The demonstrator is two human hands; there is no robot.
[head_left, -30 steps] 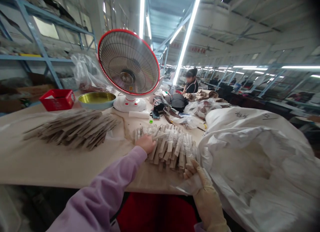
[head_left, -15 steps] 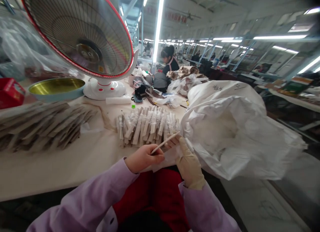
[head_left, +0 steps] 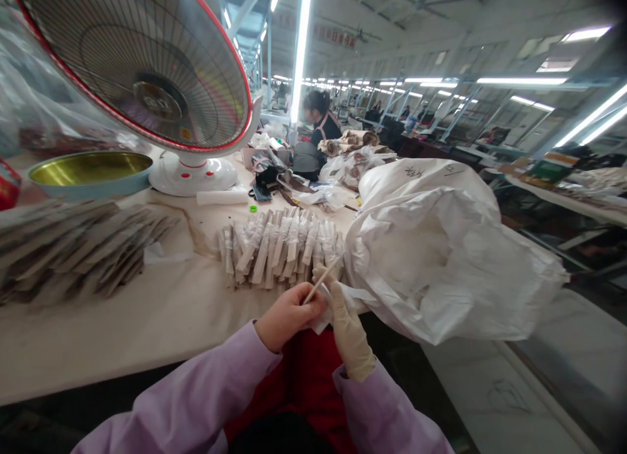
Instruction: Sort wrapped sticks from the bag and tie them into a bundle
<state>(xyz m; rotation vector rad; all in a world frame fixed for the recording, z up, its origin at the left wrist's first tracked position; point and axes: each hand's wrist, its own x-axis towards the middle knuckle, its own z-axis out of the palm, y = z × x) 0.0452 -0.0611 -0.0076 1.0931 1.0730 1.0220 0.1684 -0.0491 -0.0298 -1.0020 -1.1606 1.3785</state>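
Note:
My bare left hand [head_left: 288, 315] is closed in a pinch on a thin tan strip [head_left: 324, 277] that slants up to the right. Close beside it, my gloved right hand [head_left: 347, 328] is closed on a small clear plastic sleeve [head_left: 349, 293] at the table's front edge. Just beyond both hands lies a fanned pile of wrapped strips [head_left: 280, 245]. A big white sack [head_left: 441, 245] bulges at the right, touching that pile.
A red-rimmed fan heater [head_left: 142, 68] stands at the back left, with a brass-coloured basin [head_left: 88, 173] beside it. A larger heap of tan strips [head_left: 73, 245] covers the left of the table [head_left: 147, 323]. A seated person [head_left: 321, 117] works farther down.
My left hand lifted one strip off the wrapped pile and drew it toward me. My right hand came in to meet it. The view swung right and dropped closer.

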